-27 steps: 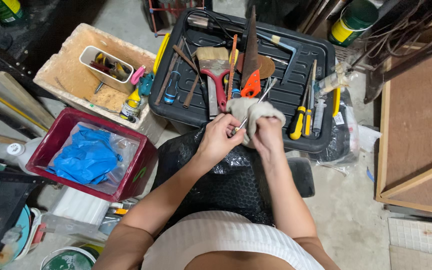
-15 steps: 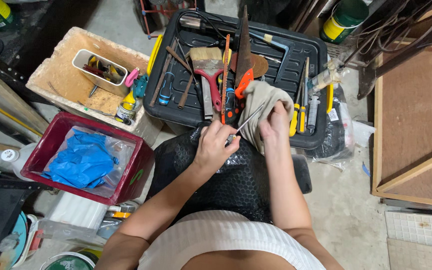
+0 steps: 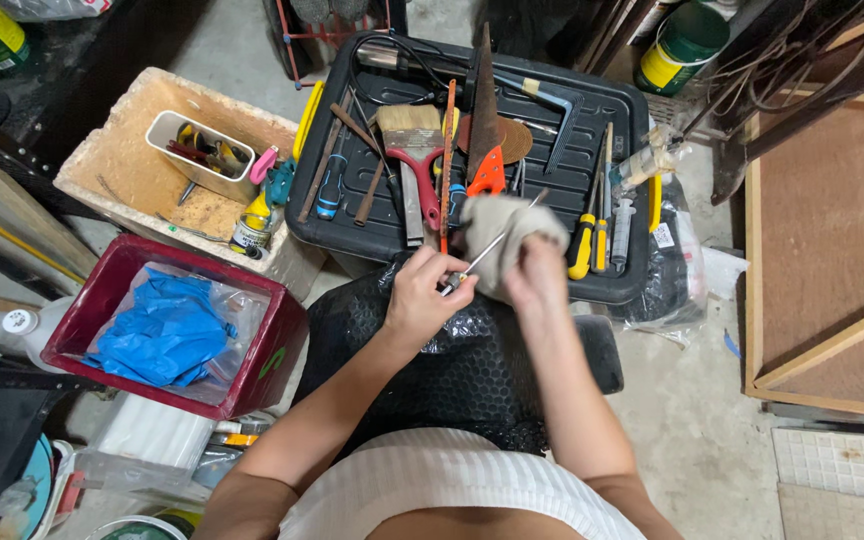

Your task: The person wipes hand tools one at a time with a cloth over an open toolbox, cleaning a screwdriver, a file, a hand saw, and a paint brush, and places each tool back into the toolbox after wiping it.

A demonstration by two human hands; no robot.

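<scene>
A thin metal rod (image 3: 492, 243), grey and shiny, is held slantwise over the black tray (image 3: 620, 110). Its lower end is pinched by the left hand (image 3: 422, 295); a beige cloth (image 3: 504, 236) is wrapped around it by the right hand (image 3: 535, 275), fingers closed.

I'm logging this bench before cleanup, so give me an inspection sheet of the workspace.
Surface: black bubble wrap over the lap; concrete floor around.
Job's things: slim metal tool and grey cloth.
Clutter: black tool tray with paintbrush, saw, yellow screwdrivers; red bin of blue plastic; foam box.
Hands: left hand grips the tool; right hand holds the cloth around its shaft.
Cables: black cord in tray.
Surroundings: wooden frame, green paint can.
</scene>
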